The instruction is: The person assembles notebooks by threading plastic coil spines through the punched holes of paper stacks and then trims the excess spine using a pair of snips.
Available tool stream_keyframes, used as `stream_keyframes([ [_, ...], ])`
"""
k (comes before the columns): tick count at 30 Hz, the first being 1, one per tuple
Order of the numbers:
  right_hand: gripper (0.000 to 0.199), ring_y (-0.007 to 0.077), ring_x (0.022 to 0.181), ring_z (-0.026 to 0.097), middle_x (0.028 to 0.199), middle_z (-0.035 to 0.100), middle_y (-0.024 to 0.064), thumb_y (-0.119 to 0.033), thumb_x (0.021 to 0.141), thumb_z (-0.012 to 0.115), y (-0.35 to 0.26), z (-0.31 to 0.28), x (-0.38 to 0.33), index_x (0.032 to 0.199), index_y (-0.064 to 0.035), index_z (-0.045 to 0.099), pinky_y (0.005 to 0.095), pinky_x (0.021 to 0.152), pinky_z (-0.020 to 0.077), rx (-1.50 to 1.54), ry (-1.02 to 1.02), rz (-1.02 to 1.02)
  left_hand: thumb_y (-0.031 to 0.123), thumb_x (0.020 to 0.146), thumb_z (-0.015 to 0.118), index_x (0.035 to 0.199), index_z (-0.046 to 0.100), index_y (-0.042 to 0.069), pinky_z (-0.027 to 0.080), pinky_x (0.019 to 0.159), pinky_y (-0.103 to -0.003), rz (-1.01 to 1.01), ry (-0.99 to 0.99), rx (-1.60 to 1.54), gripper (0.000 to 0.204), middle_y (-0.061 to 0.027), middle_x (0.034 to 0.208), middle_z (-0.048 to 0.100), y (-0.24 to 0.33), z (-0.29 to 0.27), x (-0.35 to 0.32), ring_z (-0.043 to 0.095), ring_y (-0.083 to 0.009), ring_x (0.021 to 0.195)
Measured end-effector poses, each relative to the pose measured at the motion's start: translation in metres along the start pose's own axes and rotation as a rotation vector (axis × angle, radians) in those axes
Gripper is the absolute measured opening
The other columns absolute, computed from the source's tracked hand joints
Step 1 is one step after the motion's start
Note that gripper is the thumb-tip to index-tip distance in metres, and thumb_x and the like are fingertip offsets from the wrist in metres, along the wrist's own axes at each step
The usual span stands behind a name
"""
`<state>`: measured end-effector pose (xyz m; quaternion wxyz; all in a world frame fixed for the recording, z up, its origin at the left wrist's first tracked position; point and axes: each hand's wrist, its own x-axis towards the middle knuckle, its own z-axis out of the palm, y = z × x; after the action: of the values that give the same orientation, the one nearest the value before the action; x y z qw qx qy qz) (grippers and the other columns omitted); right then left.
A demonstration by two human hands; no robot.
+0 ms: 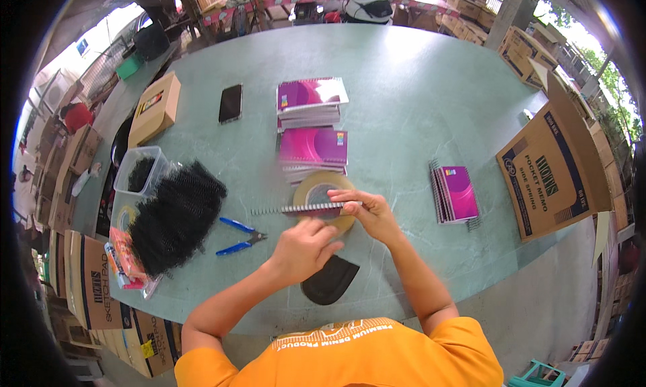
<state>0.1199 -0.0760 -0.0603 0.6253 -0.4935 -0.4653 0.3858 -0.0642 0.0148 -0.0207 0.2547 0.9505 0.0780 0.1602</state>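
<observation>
A small spiral notebook (330, 213) is held nearly edge-on by my right hand (371, 215), its thumb and fingers pinching the right end. A wire coil (268, 211) runs along the notebook's edge and sticks out past its left end. My left hand (304, 249) is just below the notebook, fingers bent and smeared by motion; whether it grips anything is unclear. Behind the notebook lies a wide roll of tape (306, 185). A black curved pad (330, 280) rests below my hands. Blue-handled cutting pliers (242, 236) lie left of my left hand.
Two stacks of purple notebooks (313, 147) stand beyond my hands, with another small stack (459, 193) at right. Black coils (178, 215) pile beside a clear plastic tub (161, 159) at left. A phone (231, 103) lies farther back. An open cardboard box (548, 175) stands at right.
</observation>
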Motion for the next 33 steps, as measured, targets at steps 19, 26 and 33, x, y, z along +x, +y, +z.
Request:
stream_keyframes([
  [19,0.018,0.0129,0.087,0.064,0.096,0.068,0.0083,-0.005,0.083,0.065,0.005,0.001,-0.014,0.100,0.0017,0.065,0.0265,0.079,0.0493,-0.201,0.289,0.059,0.022,0.077,0.068,0.092,0.058,0.004,0.043,0.074,-0.040,0.053,0.168,0.121,0.026,-0.0096,0.088,0.059,-0.015,-0.019,0.046,0.056,-0.0291,0.086],
  [26,0.017,0.0125,0.080,0.065,0.085,0.070,0.0088,-0.009,0.081,0.070,0.012,-0.002,-0.019,0.094,0.0008,0.067,0.0269,0.074,0.0494,-0.371,0.333,0.015,0.018,0.076,0.068,0.098,0.060,0.004,0.045,0.074,-0.041,0.036,0.114,0.119,0.028,-0.0115,0.091,0.060,-0.007,-0.013,0.058,0.057,-0.0302,0.085],
  [33,0.016,0.0114,0.076,0.065,0.081,0.070,0.0093,-0.011,0.081,0.069,0.007,-0.001,-0.017,0.091,0.0010,0.067,0.0257,0.070,0.0486,-0.387,0.342,0.052,0.016,0.073,0.069,0.099,0.059,0.003,0.045,0.075,-0.041,0.168,0.077,0.074,0.030,-0.0134,0.091,0.059,-0.009,0.005,0.069,0.056,-0.0317,0.084],
])
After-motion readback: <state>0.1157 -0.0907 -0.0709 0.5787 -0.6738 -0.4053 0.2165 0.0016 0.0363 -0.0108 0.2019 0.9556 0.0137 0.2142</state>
